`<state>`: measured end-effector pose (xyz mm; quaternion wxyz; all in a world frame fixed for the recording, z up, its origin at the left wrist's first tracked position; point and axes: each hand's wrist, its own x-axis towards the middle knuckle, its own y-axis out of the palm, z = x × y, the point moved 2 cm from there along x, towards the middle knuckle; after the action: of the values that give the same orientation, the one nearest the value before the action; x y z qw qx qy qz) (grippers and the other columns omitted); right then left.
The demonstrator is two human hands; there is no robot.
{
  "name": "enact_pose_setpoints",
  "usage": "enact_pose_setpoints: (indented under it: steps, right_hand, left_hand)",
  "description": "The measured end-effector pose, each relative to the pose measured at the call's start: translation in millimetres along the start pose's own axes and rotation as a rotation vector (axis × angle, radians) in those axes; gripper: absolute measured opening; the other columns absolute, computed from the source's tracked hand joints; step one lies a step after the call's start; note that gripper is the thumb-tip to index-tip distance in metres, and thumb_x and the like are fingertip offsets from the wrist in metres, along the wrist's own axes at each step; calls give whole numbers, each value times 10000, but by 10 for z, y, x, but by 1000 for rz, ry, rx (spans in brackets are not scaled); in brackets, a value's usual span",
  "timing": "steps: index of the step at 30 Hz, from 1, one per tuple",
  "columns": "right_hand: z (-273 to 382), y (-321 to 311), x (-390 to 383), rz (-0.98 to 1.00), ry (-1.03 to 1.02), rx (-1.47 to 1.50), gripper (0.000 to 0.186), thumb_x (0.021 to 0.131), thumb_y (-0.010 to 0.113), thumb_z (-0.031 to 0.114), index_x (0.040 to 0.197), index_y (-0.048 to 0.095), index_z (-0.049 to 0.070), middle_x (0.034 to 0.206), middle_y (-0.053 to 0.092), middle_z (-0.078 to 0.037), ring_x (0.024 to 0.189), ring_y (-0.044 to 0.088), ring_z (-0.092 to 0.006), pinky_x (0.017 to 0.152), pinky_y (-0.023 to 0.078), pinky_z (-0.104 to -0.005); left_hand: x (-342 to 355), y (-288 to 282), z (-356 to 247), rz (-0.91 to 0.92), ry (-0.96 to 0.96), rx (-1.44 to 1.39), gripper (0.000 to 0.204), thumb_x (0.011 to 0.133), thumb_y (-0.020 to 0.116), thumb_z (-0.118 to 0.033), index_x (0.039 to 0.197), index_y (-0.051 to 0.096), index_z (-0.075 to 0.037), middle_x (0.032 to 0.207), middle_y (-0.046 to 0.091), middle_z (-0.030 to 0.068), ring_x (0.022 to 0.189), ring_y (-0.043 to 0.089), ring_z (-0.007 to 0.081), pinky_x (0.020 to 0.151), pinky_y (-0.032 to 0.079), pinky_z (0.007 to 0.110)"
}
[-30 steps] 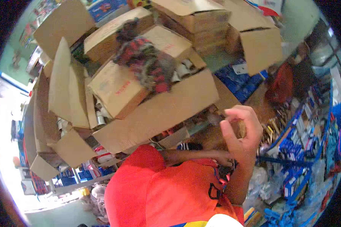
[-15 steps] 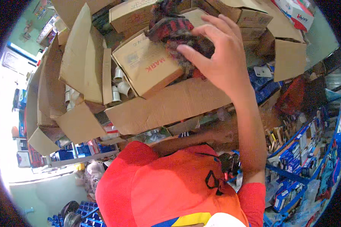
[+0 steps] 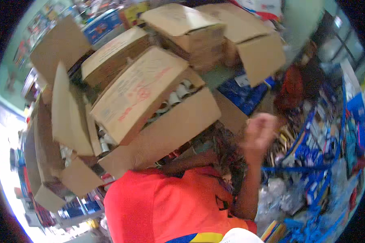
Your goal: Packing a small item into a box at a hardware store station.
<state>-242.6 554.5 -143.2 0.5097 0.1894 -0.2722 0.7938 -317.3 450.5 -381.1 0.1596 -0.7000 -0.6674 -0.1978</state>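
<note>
My right hand point(image 3: 260, 131) is raised at the right, smeared by motion. Its fingers look curled, but whether they hold anything does not show. My left forearm point(image 3: 190, 161) reaches across in front of my red shirt toward the right. Where it ends, a dark, fuzzy bundle with reddish patches point(image 3: 227, 148) hangs beside it and hides my left hand. Just beyond the forearm stands an open cardboard carton point(image 3: 178, 125) with white, cup-like pieces point(image 3: 174, 98) in it. A closed brown box point(image 3: 140, 95) lies tilted on top of those pieces.
More open cartons point(image 3: 71, 117) with raised flaps crowd the left and the back point(image 3: 182, 24). A blue package point(image 3: 241, 95) with a pale phone-like thing on it lies beyond my right hand. Blue racks point(image 3: 312, 150) full of small goods stand at the right.
My right hand has pulled back from the box top, down toward me. The dark, reddish bundle has left the box and now hangs near my left forearm. The view has shifted.
</note>
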Motion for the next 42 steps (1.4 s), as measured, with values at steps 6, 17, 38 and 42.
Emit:
enact_pose_setpoints:
  steps: [6, 17, 38, 42]
  right_hand:
    - [-956, 77, -1278, 361, 59, -448, 457, 904, 770, 326, 1255, 635, 67, 1230, 628, -175, 1161, 560, -429, 1027, 447, -528]
    - [-1530, -409, -2152, -608, 1056, 654, 647, 1072, 444, 603, 1489, 541, 118, 1560, 478, -82, 1434, 457, -327, 1171, 391, -469]
    - [-1033, -1204, -2714, -742, 595, -461, 373, 900, 777, 138, 1218, 618, 25, 1091, 681, -107, 1042, 648, -202, 941, 517, -352]
    - [-1237, -942, -3732, -832, 989, -116, 404, 922, 785, 192, 1256, 629, 27, 1188, 695, -96, 1048, 663, -213, 931, 534, -347]
  left_hand:
    - [-120, -64, -292, 23, 12, -153, 321, 993, 588, -329, 1110, 672, -42, 917, 690, 76, 879, 674, 206, 818, 550, 359]
    - [1143, 839, 625, -200, 90, -252, 326, 996, 590, -334, 1121, 670, -44, 936, 693, 77, 889, 675, 207, 829, 551, 353]
    - [1819, 1661, 127, 22, -621, -301, 167, 1068, 589, -198, 1063, 696, -69, 984, 754, 55, 888, 679, 140, 802, 513, 301]
    - [1814, 1610, 228, 267, -730, -264, 161, 1072, 564, -166, 1111, 678, -60, 1009, 735, 52, 890, 684, 146, 782, 532, 300]
